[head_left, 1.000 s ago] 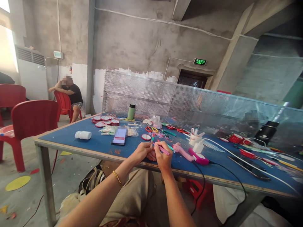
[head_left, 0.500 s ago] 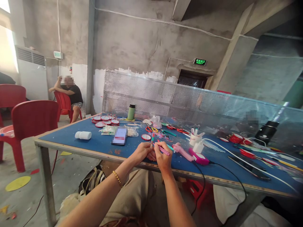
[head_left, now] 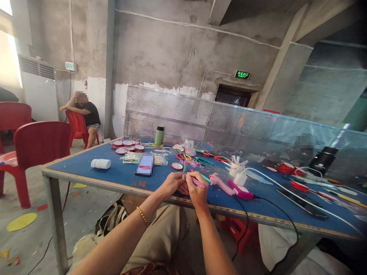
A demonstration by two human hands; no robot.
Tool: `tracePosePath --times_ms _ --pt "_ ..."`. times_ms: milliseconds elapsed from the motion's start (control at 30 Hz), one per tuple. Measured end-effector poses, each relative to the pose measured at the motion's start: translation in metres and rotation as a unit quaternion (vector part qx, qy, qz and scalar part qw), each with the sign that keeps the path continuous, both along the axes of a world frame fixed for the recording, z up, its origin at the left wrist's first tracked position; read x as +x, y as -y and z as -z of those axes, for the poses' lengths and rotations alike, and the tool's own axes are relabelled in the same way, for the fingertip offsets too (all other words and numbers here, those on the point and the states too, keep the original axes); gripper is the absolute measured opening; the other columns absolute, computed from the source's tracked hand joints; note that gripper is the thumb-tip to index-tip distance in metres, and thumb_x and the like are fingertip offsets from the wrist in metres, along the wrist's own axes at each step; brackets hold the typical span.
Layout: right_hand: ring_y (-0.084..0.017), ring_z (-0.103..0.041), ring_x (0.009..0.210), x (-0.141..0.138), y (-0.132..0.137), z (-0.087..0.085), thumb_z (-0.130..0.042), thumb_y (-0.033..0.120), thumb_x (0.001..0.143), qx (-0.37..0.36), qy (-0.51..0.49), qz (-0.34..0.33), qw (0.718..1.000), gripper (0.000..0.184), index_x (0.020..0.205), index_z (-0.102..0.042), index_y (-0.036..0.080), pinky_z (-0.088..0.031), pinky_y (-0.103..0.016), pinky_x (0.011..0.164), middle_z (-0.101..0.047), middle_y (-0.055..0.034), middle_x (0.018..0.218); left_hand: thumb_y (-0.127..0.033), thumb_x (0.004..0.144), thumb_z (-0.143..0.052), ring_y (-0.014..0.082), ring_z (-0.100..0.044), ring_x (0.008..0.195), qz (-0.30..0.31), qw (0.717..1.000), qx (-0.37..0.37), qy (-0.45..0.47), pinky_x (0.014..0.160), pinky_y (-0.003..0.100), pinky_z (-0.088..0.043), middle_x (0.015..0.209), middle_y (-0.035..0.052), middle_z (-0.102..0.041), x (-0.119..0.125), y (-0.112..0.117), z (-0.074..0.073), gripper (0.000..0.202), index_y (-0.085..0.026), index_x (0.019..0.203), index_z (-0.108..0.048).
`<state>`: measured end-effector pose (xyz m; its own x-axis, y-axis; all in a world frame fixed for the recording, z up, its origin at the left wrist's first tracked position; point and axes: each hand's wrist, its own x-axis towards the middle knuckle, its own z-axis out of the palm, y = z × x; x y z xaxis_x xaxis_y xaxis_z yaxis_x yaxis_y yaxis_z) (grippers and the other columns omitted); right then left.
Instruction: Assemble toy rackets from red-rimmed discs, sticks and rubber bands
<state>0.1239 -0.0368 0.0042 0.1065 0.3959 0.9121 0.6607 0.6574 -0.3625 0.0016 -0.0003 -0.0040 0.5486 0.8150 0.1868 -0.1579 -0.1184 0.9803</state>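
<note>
At the near edge of a blue-topped worktable, a person sat with both hands close together. The left hand pinched a slim color-banded stick, its upper end jutting out and its lower end hidden by the fingers. The right hand, fingers bunched in a writing grip, held a pink pen angled toward the stick; whether the tip touched could not be made out. The likeliest trouble seemed to lie there: a slip of either pinch might have skewed the pen across the bands or dropped the stick over the edge.

Just beside the right hand, at 3 o'clock, lay what looked like a pink glue gun, its black cord draped over the edge; a snag could have dragged it off, and its nozzle, if hot, could have burned a straying knuckle. Near, at 11 o'clock, a red-rimmed disc risked a nudge. At 2 o'clock, a white cup of pens looked easy to tip. Farther, at 12, lay apparent scissors, a possible nick for a careless reach.
</note>
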Motion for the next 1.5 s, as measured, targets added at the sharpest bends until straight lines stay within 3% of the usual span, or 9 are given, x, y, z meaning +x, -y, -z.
tracePosePath --times_ms 133,367,533,1067,1500 --pt "-0.017 -0.063 0.064 -0.0009 0.0002 -0.0003 -0.057 0.023 0.088 -0.002 0.005 -0.004 1.0 0.015 0.074 -0.063 0.021 -0.051 -0.031 0.078 -0.068 0.0002 0.068 -0.036 0.097 -0.059 0.0135 -0.066 0.075 -0.001 1.0 0.002 0.002 0.067 0.03 -0.057 0.097 0.0041 -0.068 0.0002 0.0005 0.0004 0.026 -0.014 0.109 -0.063" --pt "-0.017 -0.06 0.06 -0.0008 0.0012 -0.0012 -0.055 0.023 0.088 0.0 -0.006 0.001 1.0 0.017 0.072 -0.062 0.021 -0.049 -0.029 0.065 -0.064 0.0005 0.064 -0.036 0.096 -0.059 0.0134 -0.066 0.075 0.002 1.0 0.005 0.005 0.066 0.029 -0.057 0.096 0.0039 -0.068 0.0008 -0.0019 0.0027 0.025 -0.013 0.106 -0.064" --pt "-0.017 -0.062 0.063 -0.0012 0.0016 -0.0015 -0.056 0.023 0.088 -0.004 -0.001 -0.006 1.0 0.016 0.073 -0.063 0.021 -0.051 -0.029 0.069 -0.067 -0.0004 0.067 -0.036 0.097 -0.059 0.0127 -0.065 0.073 0.0 1.0 0.006 0.007 0.065 0.029 -0.057 0.094 0.0034 -0.068 0.0008 -0.0014 0.002 0.026 -0.013 0.107 -0.064" --pt "-0.016 -0.059 0.059 -0.0011 0.0015 -0.0015 -0.055 0.024 0.087 -0.012 -0.014 -0.001 1.0 0.018 0.071 -0.062 0.021 -0.048 -0.027 0.061 -0.064 0.0003 0.064 -0.037 0.097 -0.059 0.013 -0.065 0.073 0.002 1.0 0.006 0.005 0.066 0.029 -0.057 0.094 0.0035 -0.068 0.0001 -0.0008 0.0011 0.026 -0.013 0.106 -0.064" --pt "-0.016 -0.061 0.062 -0.002 0.0024 -0.0017 -0.057 0.024 0.088 -0.016 -0.006 -0.013 1.0 0.018 0.072 -0.063 0.021 -0.05 -0.028 0.066 -0.067 0.0001 0.066 -0.037 0.097 -0.059 0.0135 -0.066 0.075 0.002 1.0 0.007 0.006 0.067 0.03 -0.057 0.097 0.0041 -0.068 0.0007 -0.0015 0.0017 0.027 -0.014 0.109 -0.063"
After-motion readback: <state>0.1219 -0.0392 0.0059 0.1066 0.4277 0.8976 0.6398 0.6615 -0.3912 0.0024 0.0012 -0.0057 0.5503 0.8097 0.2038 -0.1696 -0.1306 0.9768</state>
